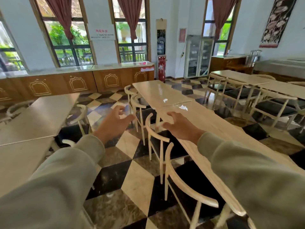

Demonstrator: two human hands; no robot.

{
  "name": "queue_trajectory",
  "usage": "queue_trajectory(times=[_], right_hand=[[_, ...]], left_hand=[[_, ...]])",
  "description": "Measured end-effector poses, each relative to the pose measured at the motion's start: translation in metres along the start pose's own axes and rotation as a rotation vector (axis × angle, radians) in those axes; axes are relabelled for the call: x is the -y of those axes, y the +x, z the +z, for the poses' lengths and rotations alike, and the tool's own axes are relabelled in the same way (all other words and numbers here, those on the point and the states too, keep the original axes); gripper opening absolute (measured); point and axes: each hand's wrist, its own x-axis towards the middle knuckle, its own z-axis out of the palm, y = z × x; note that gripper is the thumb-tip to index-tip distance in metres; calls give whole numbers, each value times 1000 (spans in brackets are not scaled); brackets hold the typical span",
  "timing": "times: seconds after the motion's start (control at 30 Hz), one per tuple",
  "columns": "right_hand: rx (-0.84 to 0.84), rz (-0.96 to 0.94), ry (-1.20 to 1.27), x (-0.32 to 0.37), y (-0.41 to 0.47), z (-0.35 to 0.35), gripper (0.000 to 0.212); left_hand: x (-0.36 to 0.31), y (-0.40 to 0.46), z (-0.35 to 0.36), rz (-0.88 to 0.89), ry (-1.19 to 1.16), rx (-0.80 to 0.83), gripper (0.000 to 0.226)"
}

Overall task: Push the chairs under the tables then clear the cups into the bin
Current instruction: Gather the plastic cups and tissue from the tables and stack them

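Note:
A long row of pale wooden tables (pixel 212 123) runs away from me in the middle. Along its left side stand cream chairs with curved backs: the nearest (pixel 186 185), a second (pixel 154 131), and a third (pixel 137 103) further off, all tucked close to the table edge. My left hand (pixel 113 122) hovers open over the aisle, fingers spread. My right hand (pixel 179 125) rests at the table edge above the second chair's back; whether it grips anything I cannot tell. Two clear plastic cups (pixel 159 87) (pixel 176 105) stand on the table, faint and blurred, near crumpled white tissues (pixel 183 107).
A second row of tables (pixel 38 116) with chairs (pixel 80 116) lies to my left across a checkered aisle. More tables and dark-seated chairs (pixel 244 93) stand at the right. A wooden counter (pixel 79 80), a water dispenser (pixel 161 63) and a glass cabinet (pixel 198 57) line the far wall.

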Motion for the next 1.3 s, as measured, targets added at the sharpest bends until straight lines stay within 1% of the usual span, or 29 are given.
queue_trajectory(times=[0.1,0.27,0.4,0.43,0.53,0.57,0.6,0.7,0.87,0.9,0.93,0.97,1.03,1.1,1.13,1.2,1.27,1.3], right_hand=[[3,-15,34,44,73,27,64],[-21,-77,44,104,180,53,52],[-10,-51,41,119,260,73,40],[-1,-49,47,118,279,79,39],[19,-43,45,112,344,101,67],[5,-56,52,108,366,107,68],[-15,-74,64,105,380,110,64],[-81,-97,77,91,457,120,43],[-118,-94,142,65,590,112,38],[-125,-76,164,58,618,109,31],[-127,-64,177,54,644,106,18],[-134,-51,179,54,660,101,12],[-138,-10,176,54,708,96,22],[-130,12,150,53,753,97,58],[-129,30,137,53,773,99,66],[-130,54,126,48,821,107,66],[-144,85,113,41,875,120,65],[-138,106,102,37,882,120,67]], left_hand=[[19,66,-51,2,-34,-15,72],[41,157,-118,57,-23,-68,63],[64,225,-143,64,-20,-89,58],[71,243,-146,56,-23,-93,56],[91,309,-143,15,-33,-81,52],[96,333,-140,9,-38,-68,52],[97,349,-136,13,-43,-58,52],[99,428,-115,28,-41,-55,52],[92,570,-87,37,-45,15,49],[91,598,-84,28,-38,19,47],[92,628,-81,29,-31,22,43],[93,648,-80,38,-23,21,38],[95,701,-78,54,-15,21,34],[103,757,-76,61,-24,18,38],[109,782,-73,58,-33,17,43],[122,839,-66,58,-42,33,48],[139,902,-60,54,-36,88,49],[143,915,-58,56,-31,107,50]])
